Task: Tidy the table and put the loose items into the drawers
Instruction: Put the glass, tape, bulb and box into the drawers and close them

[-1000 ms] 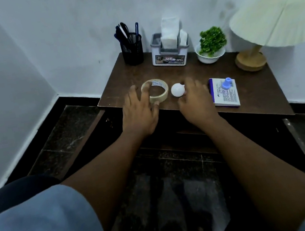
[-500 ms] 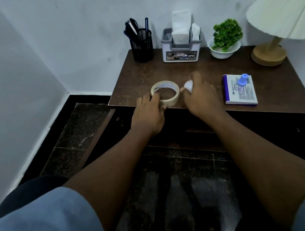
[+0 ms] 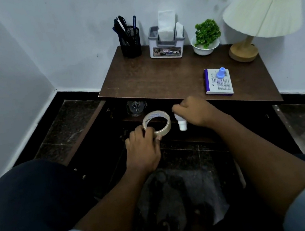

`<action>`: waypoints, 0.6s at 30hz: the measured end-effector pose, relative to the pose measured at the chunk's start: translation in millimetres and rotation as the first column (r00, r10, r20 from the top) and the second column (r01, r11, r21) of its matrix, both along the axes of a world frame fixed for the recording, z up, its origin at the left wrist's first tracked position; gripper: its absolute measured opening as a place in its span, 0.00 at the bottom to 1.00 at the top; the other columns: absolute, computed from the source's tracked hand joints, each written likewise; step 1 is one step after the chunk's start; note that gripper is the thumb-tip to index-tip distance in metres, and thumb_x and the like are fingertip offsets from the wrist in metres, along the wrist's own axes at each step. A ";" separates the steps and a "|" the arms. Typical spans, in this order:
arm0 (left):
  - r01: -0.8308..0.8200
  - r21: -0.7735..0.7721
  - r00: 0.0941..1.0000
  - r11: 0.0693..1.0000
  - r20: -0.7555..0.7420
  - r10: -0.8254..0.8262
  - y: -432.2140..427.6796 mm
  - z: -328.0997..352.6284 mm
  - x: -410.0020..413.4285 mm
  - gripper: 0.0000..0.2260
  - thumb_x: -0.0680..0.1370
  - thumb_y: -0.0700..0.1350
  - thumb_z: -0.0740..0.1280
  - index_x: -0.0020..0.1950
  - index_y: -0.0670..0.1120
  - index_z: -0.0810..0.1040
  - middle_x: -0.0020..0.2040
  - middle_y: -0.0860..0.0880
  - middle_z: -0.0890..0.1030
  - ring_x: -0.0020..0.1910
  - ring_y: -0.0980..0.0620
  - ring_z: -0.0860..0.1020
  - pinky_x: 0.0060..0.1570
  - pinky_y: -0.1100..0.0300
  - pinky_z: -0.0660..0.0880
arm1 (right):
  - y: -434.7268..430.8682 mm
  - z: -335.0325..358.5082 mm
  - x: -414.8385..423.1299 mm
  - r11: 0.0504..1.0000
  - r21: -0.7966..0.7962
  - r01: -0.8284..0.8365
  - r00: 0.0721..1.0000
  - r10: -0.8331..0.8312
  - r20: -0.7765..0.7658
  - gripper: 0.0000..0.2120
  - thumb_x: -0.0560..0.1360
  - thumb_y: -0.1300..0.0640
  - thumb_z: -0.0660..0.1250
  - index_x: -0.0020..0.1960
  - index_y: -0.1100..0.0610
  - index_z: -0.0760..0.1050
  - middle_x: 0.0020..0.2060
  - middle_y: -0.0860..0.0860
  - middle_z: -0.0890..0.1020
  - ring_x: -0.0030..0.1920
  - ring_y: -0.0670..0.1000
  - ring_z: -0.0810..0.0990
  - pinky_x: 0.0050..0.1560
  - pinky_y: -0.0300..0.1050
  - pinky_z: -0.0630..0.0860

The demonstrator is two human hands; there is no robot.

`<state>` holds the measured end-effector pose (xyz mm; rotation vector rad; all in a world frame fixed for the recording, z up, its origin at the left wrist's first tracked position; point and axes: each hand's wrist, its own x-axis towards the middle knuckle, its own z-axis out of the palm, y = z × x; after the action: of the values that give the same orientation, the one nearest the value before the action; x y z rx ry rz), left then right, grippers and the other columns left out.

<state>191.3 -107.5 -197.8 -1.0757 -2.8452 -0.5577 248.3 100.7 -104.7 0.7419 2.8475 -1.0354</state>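
L hand pinches translucent beige tape ring, R hand fisted round smooth white plastic bulb, both held below dark wood-grain table edge, over dim open drawer.

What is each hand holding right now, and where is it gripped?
The left hand grips the tape roll by its near rim. The right hand holds the white bottle by its upper body, cap end pointing down.

Dim, cool light; pale bluish-white walls are brightest. The space below the dark brown wooden table is nearly black. Wide-angle bending at edges; slightly soft overall.
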 end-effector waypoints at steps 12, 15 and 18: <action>-0.029 -0.204 0.992 0.979 0.111 0.053 57.7 -17.8 -44.4 0.12 0.84 0.51 0.60 0.63 0.49 0.77 0.60 0.42 0.80 0.61 0.38 0.72 0.59 0.42 0.66 | 36.8 -80.1 -23.1 0.999 0.046 0.002 0.986 -0.010 0.169 0.10 0.79 0.53 0.66 0.53 0.59 0.78 0.51 0.56 0.83 0.52 0.59 0.80 0.48 0.45 0.72; -0.062 -0.204 0.985 0.977 0.145 0.092 72.7 -27.0 -61.6 0.10 0.82 0.50 0.62 0.59 0.49 0.79 0.56 0.41 0.82 0.62 0.36 0.72 0.57 0.43 0.67 | 37.5 -107.0 -36.4 0.994 0.101 0.029 0.994 -0.039 0.099 0.11 0.81 0.57 0.63 0.60 0.61 0.78 0.57 0.61 0.83 0.58 0.64 0.80 0.55 0.48 0.75; -0.074 -0.215 0.981 0.974 0.159 0.110 84.4 -36.9 -78.6 0.10 0.81 0.51 0.64 0.58 0.49 0.80 0.55 0.40 0.83 0.61 0.35 0.74 0.57 0.45 0.68 | 38.6 -130.2 -47.6 0.992 0.105 0.073 0.991 -0.084 0.103 0.17 0.81 0.61 0.63 0.68 0.59 0.76 0.65 0.61 0.80 0.65 0.64 0.78 0.61 0.47 0.73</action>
<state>112.7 -23.1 -234.7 -0.9576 -3.1432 -0.3678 200.7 139.3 -234.9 0.8954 2.8167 -0.8375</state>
